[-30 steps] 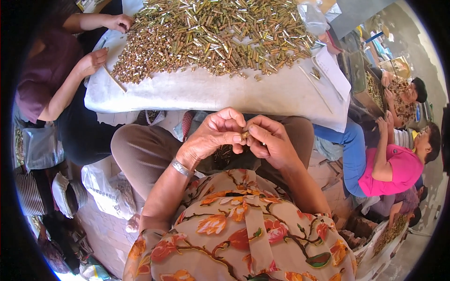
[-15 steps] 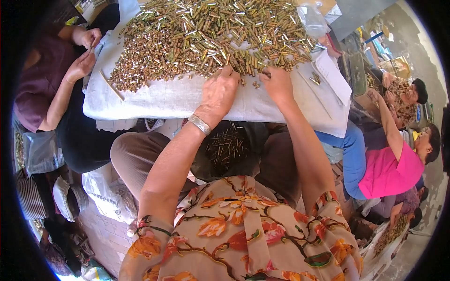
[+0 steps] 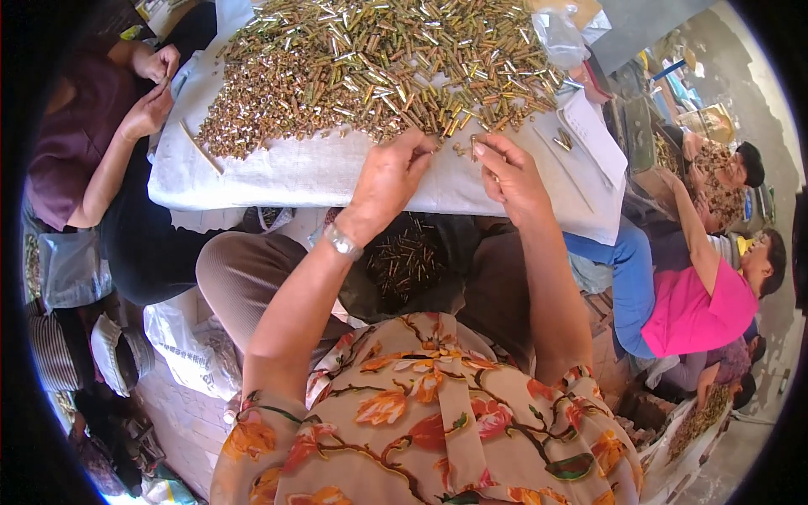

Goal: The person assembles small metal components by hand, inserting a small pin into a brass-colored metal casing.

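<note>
A heap of brass-coloured metal tubes (image 3: pixel 404 50) covers the cloth-topped table (image 3: pixel 278 185), with a pile of small metal nut-like pieces (image 3: pixel 252 114) at its left. My left hand (image 3: pixel 391 172) is pinched at the heap's near edge, on something small that I cannot make out. To its right, my right hand (image 3: pixel 512 175) holds a short metal pin (image 3: pixel 473 148) between thumb and forefinger, raised off the cloth. A few loose small pieces lie between the two hands. Between my knees sits a dark bucket (image 3: pixel 454 290) with several slim metal pieces inside.
A thin stick (image 3: pixel 200 149) lies on the cloth at left. On the right are another thin rod (image 3: pixel 564 168), a few loose tubes (image 3: pixel 563 140) and a white paper (image 3: pixel 596 135). One person works with both hands at left; others sit at right.
Both hands have drawn back from the heap toward me and turned. My right hand has lifted away with a small metal pin that now shows at its fingertips.
</note>
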### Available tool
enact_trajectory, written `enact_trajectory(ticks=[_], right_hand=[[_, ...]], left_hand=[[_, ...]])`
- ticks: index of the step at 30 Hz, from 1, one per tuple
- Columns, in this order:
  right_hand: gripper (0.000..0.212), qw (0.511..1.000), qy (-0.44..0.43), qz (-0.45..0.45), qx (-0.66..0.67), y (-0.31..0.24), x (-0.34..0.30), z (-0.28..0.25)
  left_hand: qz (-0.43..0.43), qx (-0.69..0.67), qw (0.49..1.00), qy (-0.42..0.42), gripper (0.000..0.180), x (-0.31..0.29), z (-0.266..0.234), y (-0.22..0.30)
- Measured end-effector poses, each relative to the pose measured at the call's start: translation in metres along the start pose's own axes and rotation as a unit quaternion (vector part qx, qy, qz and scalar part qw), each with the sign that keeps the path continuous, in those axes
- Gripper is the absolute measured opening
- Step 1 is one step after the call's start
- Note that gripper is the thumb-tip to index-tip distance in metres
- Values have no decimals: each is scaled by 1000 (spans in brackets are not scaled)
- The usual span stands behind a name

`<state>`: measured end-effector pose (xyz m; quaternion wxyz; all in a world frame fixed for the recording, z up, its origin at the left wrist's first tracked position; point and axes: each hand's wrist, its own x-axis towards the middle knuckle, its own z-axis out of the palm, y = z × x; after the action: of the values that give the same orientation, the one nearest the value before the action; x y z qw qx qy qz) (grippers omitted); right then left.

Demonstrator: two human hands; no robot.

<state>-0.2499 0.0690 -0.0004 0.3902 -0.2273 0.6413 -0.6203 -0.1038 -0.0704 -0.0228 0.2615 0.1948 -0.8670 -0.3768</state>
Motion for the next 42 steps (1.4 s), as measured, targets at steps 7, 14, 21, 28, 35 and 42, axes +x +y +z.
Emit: enact_trajectory(ticks=[7,14,21,28,35,42], right_hand=[[19,988,-96,57,104,4,-63,23],[16,969,-25,-171,-176,7,-88,45],[23,862,-19,-328,-387,0,-100,52],[24,963,-39,-200,-175,-4,-102,52],[22,988,-16,-129,-86,-12,-105,61],[17,988,2,-156,18,-6,-108,72]], left_hand=[[-201,-498,843,-16,11,-60,-10,24],[-199,-564,801,13,14,-87,-19,41],[-172,-515,839,21,13,-94,-22,44],[-188,-522,831,40,13,-98,-28,44],[-165,-553,816,30,20,-104,-27,51],[-170,-564,806,59,20,-105,-26,60]])
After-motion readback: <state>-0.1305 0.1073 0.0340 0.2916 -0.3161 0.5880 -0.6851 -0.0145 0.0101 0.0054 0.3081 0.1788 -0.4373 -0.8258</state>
